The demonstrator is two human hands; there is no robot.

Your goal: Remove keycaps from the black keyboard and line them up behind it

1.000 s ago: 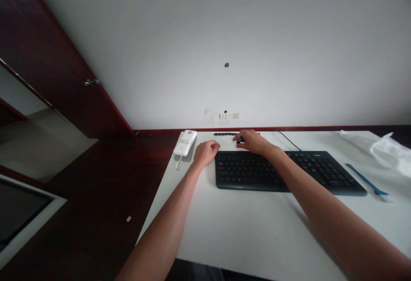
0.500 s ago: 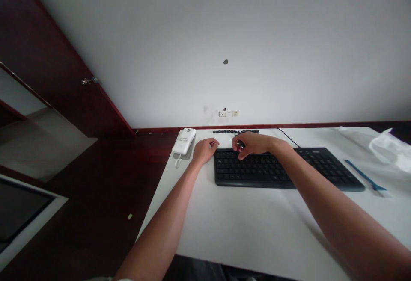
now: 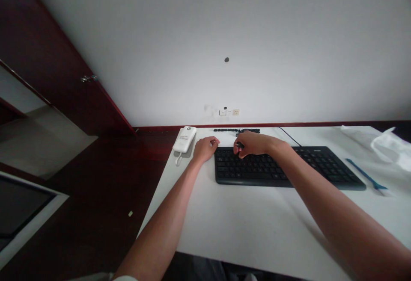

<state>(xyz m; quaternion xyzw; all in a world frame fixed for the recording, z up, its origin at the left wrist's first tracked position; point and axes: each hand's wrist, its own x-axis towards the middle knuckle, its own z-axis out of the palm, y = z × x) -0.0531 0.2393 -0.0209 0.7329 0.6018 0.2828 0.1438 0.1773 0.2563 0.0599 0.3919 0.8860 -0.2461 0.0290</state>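
White desk (image 3: 231,225), right hand (image 3: 252,144) curled over partly hidden keyboard (image 3: 250,173), grip unclear, left hand (image 3: 204,149) half-spread beside it.

A desk (image 3: 237,225), keyboard (image 3: 253,172) and wall sockets (image 3: 236,112) suggest a home or an office.

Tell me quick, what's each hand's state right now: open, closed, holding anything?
Left hand: half open, nothing visible in it, beside the keyboard.
Right hand: fingers curled at the keyboard; whether it grips something small can't be told.
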